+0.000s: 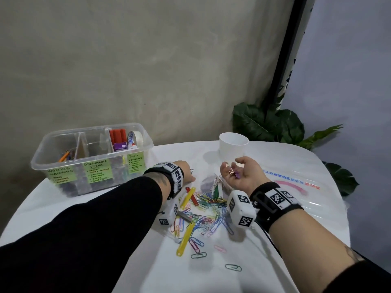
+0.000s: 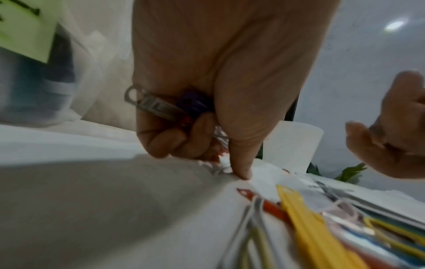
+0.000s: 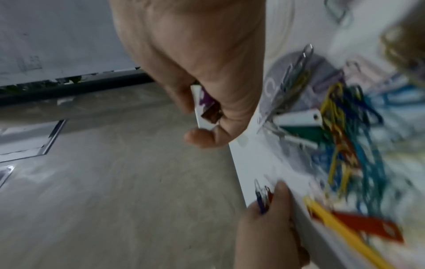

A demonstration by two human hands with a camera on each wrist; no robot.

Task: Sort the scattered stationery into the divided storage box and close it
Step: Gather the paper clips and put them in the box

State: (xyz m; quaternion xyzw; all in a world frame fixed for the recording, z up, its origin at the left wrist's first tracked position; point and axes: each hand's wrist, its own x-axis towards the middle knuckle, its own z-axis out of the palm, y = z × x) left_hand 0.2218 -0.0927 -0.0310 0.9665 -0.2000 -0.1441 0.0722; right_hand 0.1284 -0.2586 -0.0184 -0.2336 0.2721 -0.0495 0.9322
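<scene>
My left hand lies palm down on the white table just right of the clear divided storage box. Its fingers curl round a bunch of binder clips, purple with silver handles, and the thumb tip presses on the cloth. My right hand hovers palm up beside it, cupping small copper and purple binder clips, also seen in the right wrist view. A pile of coloured paper clips and yellow fastener strips lies below both hands.
A white cup stands behind my right hand. The clear lid, lettered in mirror writing, lies flat at the right. A leafy plant rises past the table's far edge. The box holds tape, red items and pens.
</scene>
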